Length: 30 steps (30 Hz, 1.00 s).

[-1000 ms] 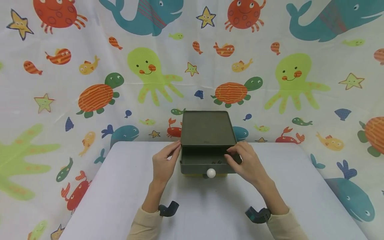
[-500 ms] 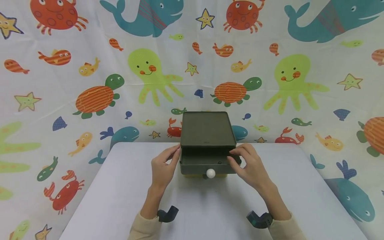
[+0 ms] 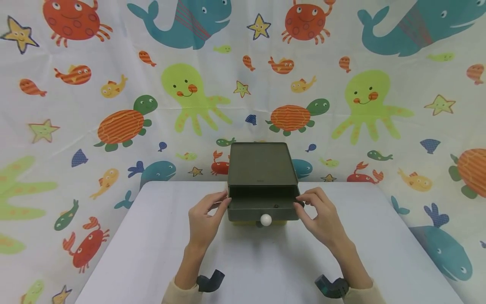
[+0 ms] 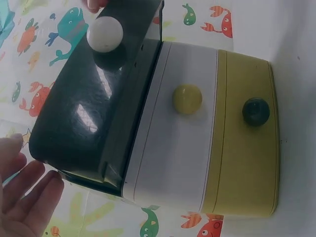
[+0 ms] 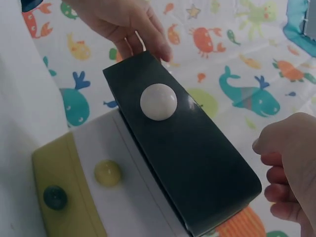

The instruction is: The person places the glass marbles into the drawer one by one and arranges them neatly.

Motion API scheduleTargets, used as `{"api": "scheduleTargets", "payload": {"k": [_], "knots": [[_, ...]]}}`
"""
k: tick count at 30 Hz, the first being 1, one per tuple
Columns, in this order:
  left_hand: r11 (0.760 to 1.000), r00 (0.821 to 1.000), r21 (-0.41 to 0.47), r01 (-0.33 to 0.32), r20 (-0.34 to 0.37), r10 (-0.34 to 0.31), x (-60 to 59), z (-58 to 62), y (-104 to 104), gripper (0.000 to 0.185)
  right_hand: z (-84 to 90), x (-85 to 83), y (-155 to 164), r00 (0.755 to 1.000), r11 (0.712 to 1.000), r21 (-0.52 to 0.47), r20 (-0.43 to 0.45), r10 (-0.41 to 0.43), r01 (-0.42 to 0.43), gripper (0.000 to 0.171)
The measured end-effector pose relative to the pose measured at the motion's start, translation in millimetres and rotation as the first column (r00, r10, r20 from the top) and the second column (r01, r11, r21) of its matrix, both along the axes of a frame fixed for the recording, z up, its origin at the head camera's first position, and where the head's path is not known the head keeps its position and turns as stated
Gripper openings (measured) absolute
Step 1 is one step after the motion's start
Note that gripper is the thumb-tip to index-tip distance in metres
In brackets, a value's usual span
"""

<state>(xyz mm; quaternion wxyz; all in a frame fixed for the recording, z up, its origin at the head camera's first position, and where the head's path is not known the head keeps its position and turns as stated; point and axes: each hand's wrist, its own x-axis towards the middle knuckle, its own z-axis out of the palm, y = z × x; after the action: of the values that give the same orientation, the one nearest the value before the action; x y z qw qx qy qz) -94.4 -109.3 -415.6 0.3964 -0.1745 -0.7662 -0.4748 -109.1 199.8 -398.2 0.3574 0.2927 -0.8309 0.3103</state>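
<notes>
A small drawer chest has a dark green top point(image 3: 263, 164). Its dark green top drawer point(image 3: 248, 214) is pulled out and bears a white knob point(image 3: 266, 220). A small dark speck point(image 3: 276, 206) shows inside the drawer. My left hand point(image 3: 203, 219) is at the drawer's left end, its fingertips right at the edge and its fingers loosely bent. At the right front corner, my right hand point(image 3: 322, 219) has thumb and forefinger close to the drawer's end. In the right wrist view, the right fingers point(image 5: 280, 190) are loosely curled beside the corner and hold nothing.
Below the green drawer are a white drawer point(image 4: 173, 143) with a yellow knob point(image 4: 187, 99) and a yellow drawer point(image 4: 244, 168) with a green knob point(image 4: 256, 111). The chest stands on a white table point(image 3: 159, 236). Behind hangs a sea-animal cloth point(image 3: 212, 93).
My right hand has moved right, from over the drawer's inside to its right corner. The left hand has shifted slightly down and left. The drawer stays pulled out.
</notes>
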Motion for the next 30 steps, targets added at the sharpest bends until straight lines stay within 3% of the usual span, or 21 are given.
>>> {"api": "scheduleTargets", "payload": {"k": [10,21,30], "knots": [[1.000,1.000,0.003,0.013,-0.006,-0.013,10.5,-2.5,0.9,0.030,-4.9,7.7,4.1,1.000,1.000,-0.005,-0.028,0.004,-0.004,0.036],[1.000,1.000,0.007,0.018,0.008,-0.018,18.8,-3.3,3.8,0.034,-13.9,11.8,7.1,1.000,1.000,0.002,0.023,-0.018,0.018,0.041],[0.999,0.999,0.034,-0.032,0.020,0.031,22.4,-9.1,7.4,0.030,-18.1,12.2,6.5,0.999,0.999,0.032,0.026,-0.029,0.028,0.042]]}}
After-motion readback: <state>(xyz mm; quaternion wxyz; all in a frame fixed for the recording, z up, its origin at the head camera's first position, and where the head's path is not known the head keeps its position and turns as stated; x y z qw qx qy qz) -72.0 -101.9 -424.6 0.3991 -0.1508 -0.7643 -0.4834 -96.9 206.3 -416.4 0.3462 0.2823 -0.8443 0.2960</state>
